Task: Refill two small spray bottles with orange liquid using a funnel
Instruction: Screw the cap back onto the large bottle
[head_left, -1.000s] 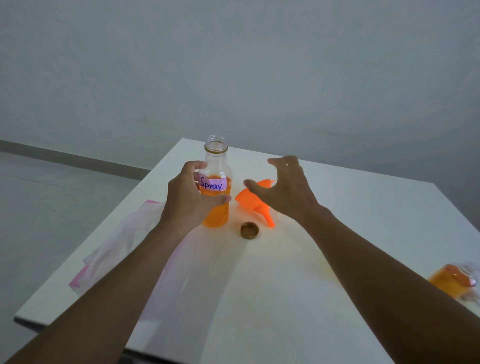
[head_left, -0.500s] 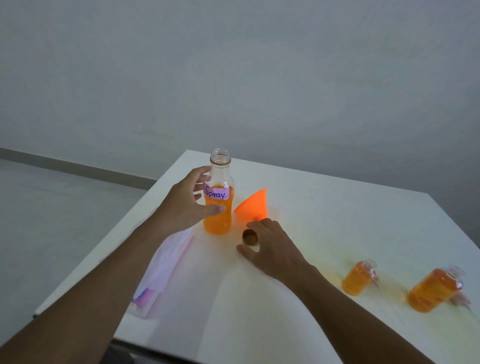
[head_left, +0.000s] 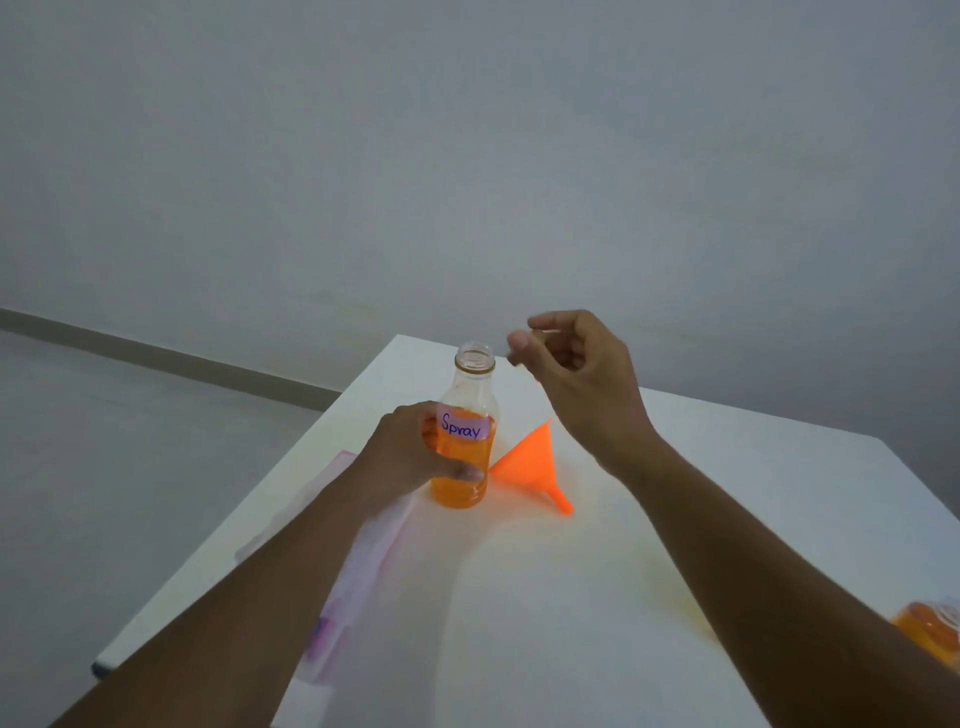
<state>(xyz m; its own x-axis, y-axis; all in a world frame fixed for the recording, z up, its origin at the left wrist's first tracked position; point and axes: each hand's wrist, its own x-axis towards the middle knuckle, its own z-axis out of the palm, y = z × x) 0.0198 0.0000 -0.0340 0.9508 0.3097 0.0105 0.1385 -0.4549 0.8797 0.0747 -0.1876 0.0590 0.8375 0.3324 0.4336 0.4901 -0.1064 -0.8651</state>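
Observation:
An uncapped clear bottle (head_left: 464, 467) labelled "Spray", about half full of orange liquid, stands upright on the white table (head_left: 727, 493). My left hand (head_left: 410, 457) grips its lower body from the left. My right hand (head_left: 571, 374) hovers just right of the bottle's mouth, fingers pinched together; the small brown cap is no longer on the table and seems hidden in that pinch. An orange funnel (head_left: 530, 462) lies on its side just right of the bottle, spout pointing toward me. One small spray bottle (head_left: 930, 631) with orange liquid lies at the right edge, partly cut off.
A clear plastic bag (head_left: 363, 561) with pink trim lies flat along the table's left edge, under my left forearm. The table's left edge and far corner are close to the bottle. A grey wall and floor lie beyond.
My right hand left the table where the cap lay and rose beside the bottle's mouth; the cap is gone from the table. My left hand closed on the bottle. The view shifted.

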